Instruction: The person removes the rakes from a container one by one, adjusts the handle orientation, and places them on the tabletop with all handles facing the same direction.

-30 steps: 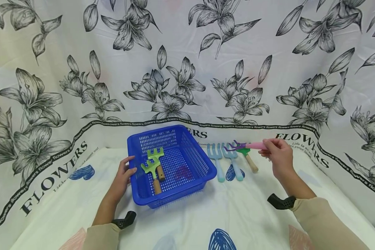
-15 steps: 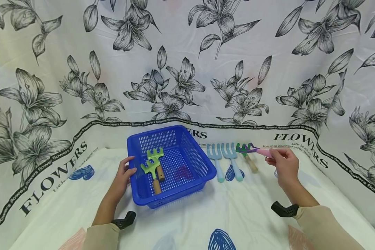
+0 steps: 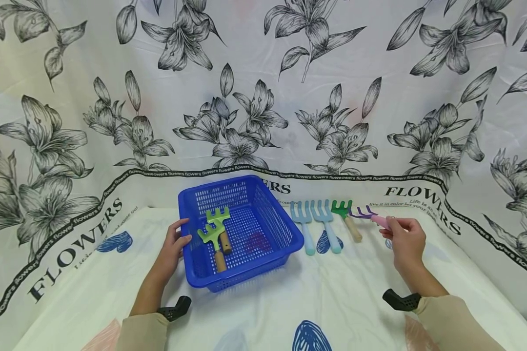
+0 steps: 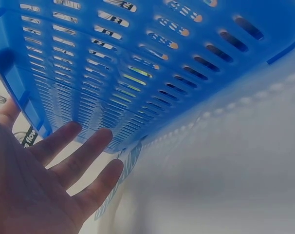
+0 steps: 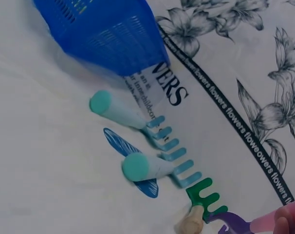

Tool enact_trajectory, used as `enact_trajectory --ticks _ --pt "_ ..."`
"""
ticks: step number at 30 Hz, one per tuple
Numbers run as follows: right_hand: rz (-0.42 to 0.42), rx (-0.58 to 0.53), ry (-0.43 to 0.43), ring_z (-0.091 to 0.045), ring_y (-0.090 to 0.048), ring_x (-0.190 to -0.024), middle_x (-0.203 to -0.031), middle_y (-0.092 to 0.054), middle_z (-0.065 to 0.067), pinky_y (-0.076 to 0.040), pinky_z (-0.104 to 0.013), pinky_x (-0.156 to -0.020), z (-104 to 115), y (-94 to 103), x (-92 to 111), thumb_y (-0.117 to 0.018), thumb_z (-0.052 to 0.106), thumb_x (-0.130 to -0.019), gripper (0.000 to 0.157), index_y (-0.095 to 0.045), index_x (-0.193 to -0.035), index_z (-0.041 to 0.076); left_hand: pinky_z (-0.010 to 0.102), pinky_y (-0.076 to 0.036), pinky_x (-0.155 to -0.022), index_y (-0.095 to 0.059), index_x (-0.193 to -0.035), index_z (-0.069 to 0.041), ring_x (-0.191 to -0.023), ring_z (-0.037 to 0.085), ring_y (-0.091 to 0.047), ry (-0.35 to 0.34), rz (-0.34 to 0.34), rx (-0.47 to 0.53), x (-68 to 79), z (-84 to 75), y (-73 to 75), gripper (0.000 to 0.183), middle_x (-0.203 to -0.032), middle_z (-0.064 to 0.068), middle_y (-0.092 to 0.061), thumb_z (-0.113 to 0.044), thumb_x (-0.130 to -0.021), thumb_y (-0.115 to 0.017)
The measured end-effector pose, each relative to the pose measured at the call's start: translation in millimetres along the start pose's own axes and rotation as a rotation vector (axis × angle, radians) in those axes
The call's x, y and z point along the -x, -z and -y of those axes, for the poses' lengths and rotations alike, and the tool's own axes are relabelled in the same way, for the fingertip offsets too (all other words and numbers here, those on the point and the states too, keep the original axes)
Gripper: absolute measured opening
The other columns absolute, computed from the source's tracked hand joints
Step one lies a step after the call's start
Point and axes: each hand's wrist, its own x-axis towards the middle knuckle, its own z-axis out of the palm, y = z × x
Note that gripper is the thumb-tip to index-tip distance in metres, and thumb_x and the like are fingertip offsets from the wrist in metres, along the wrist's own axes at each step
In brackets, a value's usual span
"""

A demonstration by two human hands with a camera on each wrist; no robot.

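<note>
My right hand (image 3: 407, 239) pinches the pink handle of a small hand rake (image 3: 379, 220) with purple tines, which point left beside a green hand rake (image 3: 348, 218) with a wooden handle. In the right wrist view the purple tines (image 5: 235, 223) overlap the green head. My left hand (image 3: 172, 246) holds the left rim of a blue plastic basket (image 3: 241, 278) by thumb and index finger. The left wrist view shows its other fingers (image 4: 84, 156) spread below the slotted side. Inside the basket lie two light-green hand rakes (image 3: 215, 234) with wooden handles.
Two light-blue garden forks (image 3: 329, 231) lie side by side between the basket and the green rake. A white patterned cloth (image 3: 263, 312) covers the table. Behind it hangs a floral curtain (image 3: 263, 48).
My right hand has moved right and lower with the pink-handled rake, bringing its tines from over the blue fork to beside the green rake. My left hand and the basket stay put.
</note>
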Motion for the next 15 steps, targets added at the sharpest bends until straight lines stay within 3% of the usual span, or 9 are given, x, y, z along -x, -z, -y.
enact_trajectory --ticks 8,15 --pt "-0.013 0.072 -0.022 -0.009 -0.067 -0.057 -0.082 -0.06 0.0 -0.055 -0.021 -0.058 -11.4 15.5 -6.0 -0.068 0.019 -0.091 0.019 -0.055 -0.096 0.006 0.066 -0.029 -0.102 -0.015 -0.152 -0.021 -0.134 0.049 -0.033 -0.007 0.0 -0.018 -0.2 3.1 -0.1 0.057 -0.153 0.027 -0.02 -0.031 -0.102 -0.04" --pt "0.049 0.276 -0.04 -0.005 -0.066 -0.063 -0.09 -0.055 -0.002 -0.055 -0.02 -0.062 -23.4 30.6 -4.0 -0.064 0.019 -0.094 0.022 -0.055 -0.105 0.002 0.065 -0.03 -0.102 -0.017 -0.152 -0.022 -0.133 0.048 -0.035 -0.007 -0.006 -0.014 -2.3 5.8 0.7 0.056 -0.153 0.027 -0.021 -0.03 -0.102 -0.041"
